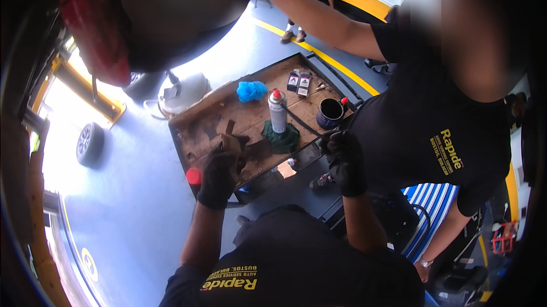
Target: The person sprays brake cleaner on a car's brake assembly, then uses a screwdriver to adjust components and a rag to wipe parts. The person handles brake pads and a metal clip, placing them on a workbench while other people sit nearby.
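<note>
My left hand [218, 176], in a black glove, is closed around a brown, rust-coloured angular part [231, 144] above the near-left side of a workshop tray [208, 122]. My right hand [345, 163], also gloved in black, grips a thin dark rod-like tool [302, 121] that points up and left towards a spray can. Whether the tool has a brush or a blade at its tip cannot be made out. The spray can [278, 114], grey with a red cap, stands on a dark green cloth [290, 137]. Beyond my right hand sits a dark open can [330, 114].
A blue crumpled cloth [252, 91] and small packets [299, 83] lie in the tray. A co-worker [433, 130] stands close on the right, one arm raised towards a dark overhead shape with a red part [94, 27]. A loose wheel [90, 143] is on the left.
</note>
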Demonstrator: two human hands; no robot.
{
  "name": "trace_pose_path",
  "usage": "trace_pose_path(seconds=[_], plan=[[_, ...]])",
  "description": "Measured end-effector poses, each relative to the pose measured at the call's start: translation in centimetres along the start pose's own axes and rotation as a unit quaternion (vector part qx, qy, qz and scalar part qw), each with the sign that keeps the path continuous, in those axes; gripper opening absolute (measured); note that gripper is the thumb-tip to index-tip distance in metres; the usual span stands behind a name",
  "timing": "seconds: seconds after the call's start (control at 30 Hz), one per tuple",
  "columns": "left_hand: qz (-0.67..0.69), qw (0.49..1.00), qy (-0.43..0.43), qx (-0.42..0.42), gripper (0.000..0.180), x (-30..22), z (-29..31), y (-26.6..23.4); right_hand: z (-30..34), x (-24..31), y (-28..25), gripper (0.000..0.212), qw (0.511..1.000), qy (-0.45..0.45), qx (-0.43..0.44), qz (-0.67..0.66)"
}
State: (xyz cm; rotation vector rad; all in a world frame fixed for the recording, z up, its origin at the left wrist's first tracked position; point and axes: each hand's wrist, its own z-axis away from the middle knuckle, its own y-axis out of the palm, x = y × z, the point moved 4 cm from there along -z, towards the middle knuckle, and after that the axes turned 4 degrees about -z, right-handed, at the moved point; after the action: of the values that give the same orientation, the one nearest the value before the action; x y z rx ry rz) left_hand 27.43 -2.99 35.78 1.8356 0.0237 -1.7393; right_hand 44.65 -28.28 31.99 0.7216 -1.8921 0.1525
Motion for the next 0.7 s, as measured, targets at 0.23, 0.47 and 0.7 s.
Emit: trace_pose_path(seconds=[0.23, 0.47, 0.7], plan=[[-0.028, 0.989, 0.09, 0.113, 0.041, -0.6, 1.0, -1.0, -2.4, 4.2, 1.6, 0.014, 0.999, -0.035, 0.036, 0.017], [-0.122, 0.979, 0.117, 0.116, 0.043, -2.8, 2.4, -0.5, -4.3, 10.1, 4.8, 0.014, 0.911, -0.289, 0.114, 0.271], [-0.187, 0.976, 0.061, 0.09, 0.054, -4.7, 3.1, 0.5, -4.4, 12.6, 6.9, 0.013, 0.863, -0.345, 0.172, 0.326]])
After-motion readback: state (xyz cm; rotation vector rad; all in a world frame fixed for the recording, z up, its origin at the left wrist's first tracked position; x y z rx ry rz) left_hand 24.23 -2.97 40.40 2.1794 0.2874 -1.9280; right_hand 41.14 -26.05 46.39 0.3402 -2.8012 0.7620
